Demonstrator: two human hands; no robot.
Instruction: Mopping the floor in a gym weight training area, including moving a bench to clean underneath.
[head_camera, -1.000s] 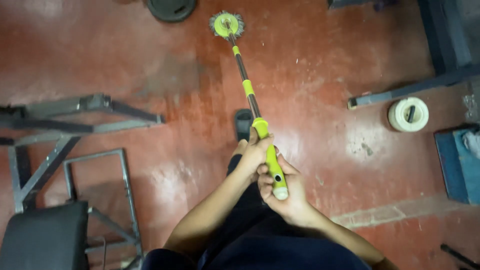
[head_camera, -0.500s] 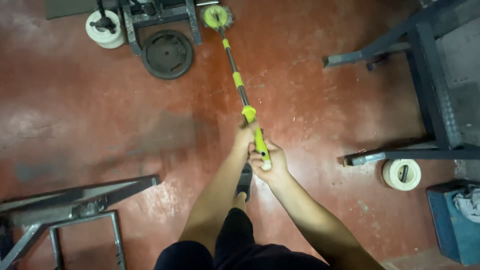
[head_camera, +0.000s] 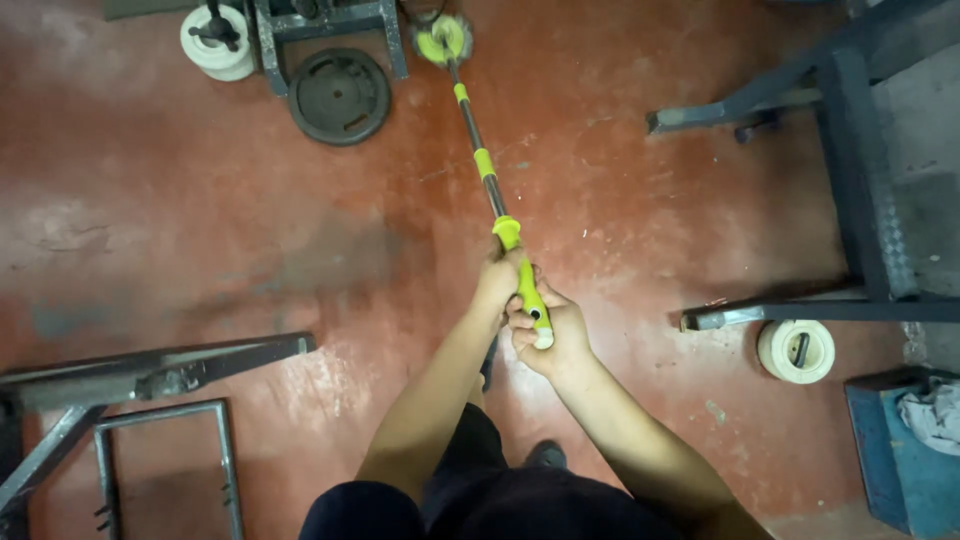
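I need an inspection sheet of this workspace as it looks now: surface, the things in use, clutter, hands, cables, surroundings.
Surface: red floor, worn, with pale scuffed patches.
Things in use: long-handled mop, green and black pole; its round green head rests on the floor by a metal stand.
Clutter: black weight plate flat on the floor; white weight at upper left; white roll at right.
Hands: left hand and right hand both closed on the green grip, right nearer the pole's end.
Cables: nothing seen.
Surroundings: grey metal frames at lower left, dark rack at right, blue box holding a cloth.
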